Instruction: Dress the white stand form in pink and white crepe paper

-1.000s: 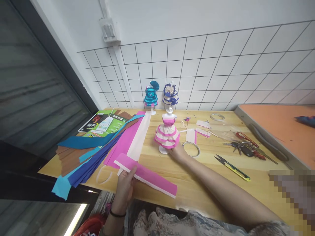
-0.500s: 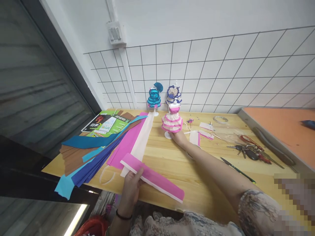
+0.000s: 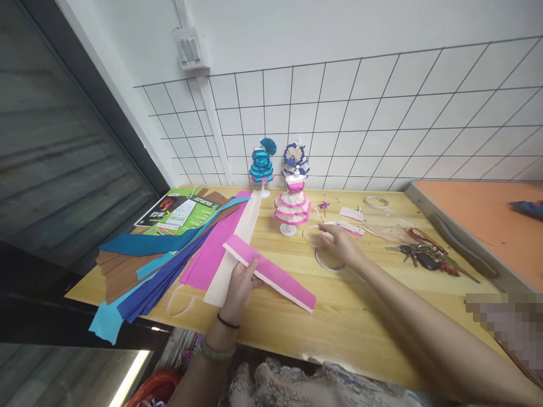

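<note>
Clamped between thumb and fingers, the pink strip point(image 3: 280, 278) hangs in the left hand point(image 3: 242, 281), raised over the near part of the table point(image 3: 271, 333) and slanting down to the right, its white edge toward the person. Over the table's middle, the right hand point(image 3: 341, 246) reaches in with fingers slightly curled; it is blurred, and a pale loop point(image 3: 306, 230) shows at its fingertips, so I cannot tell whether it grips that or only passes over it.

What has just changed is the pink dress point(image 3: 292, 209): the right hand has let go of its stand, and it now stands upright by itself, farther back, just in front of the blue dress point(image 3: 293, 155). That leaves the right hand free of the dress, while the left keeps its hold on the strip.

Behind and to the left, the teal dress point(image 3: 261, 169) stands close to the wall (a fan rises at its shoulder). Below the right hand lies a ring point(image 3: 326, 268); scraps point(image 3: 352, 227) lie just beyond the hand, and keys point(image 3: 424, 259) farther right. On the left, a cream sheet point(image 3: 218, 285) runs beside pink sheets point(image 3: 212, 251), then blue sheets point(image 3: 153, 291), with a booklet point(image 3: 203, 213) behind.
</note>
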{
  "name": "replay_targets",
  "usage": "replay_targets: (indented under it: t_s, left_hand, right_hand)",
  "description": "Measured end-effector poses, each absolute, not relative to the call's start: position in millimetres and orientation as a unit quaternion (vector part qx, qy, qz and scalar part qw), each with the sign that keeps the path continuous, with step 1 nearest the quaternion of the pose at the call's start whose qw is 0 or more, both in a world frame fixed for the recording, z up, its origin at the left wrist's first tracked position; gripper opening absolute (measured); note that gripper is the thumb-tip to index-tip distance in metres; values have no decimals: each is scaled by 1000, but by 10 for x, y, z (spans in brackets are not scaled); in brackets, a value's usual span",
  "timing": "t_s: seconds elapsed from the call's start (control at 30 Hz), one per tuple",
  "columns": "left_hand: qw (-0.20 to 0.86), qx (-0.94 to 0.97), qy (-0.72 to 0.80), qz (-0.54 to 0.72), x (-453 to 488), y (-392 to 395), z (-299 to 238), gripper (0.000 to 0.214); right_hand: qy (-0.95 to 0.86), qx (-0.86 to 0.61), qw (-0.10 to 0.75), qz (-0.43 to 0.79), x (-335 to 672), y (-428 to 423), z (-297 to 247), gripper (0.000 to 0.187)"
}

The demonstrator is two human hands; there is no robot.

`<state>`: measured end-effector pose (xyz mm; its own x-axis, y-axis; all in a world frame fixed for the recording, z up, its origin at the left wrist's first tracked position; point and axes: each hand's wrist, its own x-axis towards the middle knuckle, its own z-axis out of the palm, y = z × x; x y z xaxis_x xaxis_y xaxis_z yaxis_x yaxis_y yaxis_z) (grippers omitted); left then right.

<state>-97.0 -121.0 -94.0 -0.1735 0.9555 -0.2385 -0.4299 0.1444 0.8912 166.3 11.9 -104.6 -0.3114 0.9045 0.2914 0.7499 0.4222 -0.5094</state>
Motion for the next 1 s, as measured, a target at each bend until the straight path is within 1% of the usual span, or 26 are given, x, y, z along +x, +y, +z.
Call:
replay_targets:
  t_s: [0.03,0.1,0.2,0.3,0.4,0.5,0.6,0.67,0.7,0.73,0.8,0.83,0.9,0.97,1.0]
  left_hand:
    - [584,280,484,589,-974,-1163,-941,35]
    - [585,296,487,577,-984,-1066,-950,37]
    - [593,319,488,556,-984,-925,-968,39]
    - [613,349,476,525,-949,-808,-995,41]
    - [620,350,489,503,-895,-727,-1040,42]
    - [619,336,505,500,-860,-677,-1077,37]
    - [623,333,500,500,-859,-663,-1071,32]
    - [628,331,494,502,-867,-672,-1042,31]
    - [630,330,490,503,-870,-680,-1023,31]
    - [633,331,486,504,-872,-689,-1003,31]
    - [641,333,472,506,-872,-708,-963,32]
    - [646,335,462,507,-870,-718,-944,32]
    - [659,341,437,509,-863,-739,-909,31]
    - [674,346,413,506,-858,-763,-880,30]
    - [681,347,404,503,-858,-775,-867,30]
  right_hand:
    - [-791,-534,270,131,1879,12,-1054,42]
    - [-769,-590,238,67,2322,-216,-1128,47]
    - [-755,-622,207,-24,2855,-585,-1331,52]
    - [-764,-621,170,-43,3088,-929,-1518,50]
    - [-782,-604,143,-60,3109,-1159,-1608,44]
    - [-790,-594,133,-72,3106,-1235,-1614,44]
    - [-751,-642,144,-57,3105,-1205,-1543,45]
    - [-691,-698,187,-19,3039,-1169,-1445,43]
    - [-657,-720,223,16,2972,-1154,-1382,42]
    - [-627,-731,262,67,2880,-1144,-1312,42]
    - [-591,-706,327,211,2631,-1133,-1174,45]
    - [-589,-677,340,281,2486,-1129,-1114,47]
    - [-597,-612,335,395,2185,-1116,-1033,56]
    - [-599,-548,333,479,1913,-1089,-1010,67]
    - [-592,-531,332,507,1798,-1073,-1016,67]
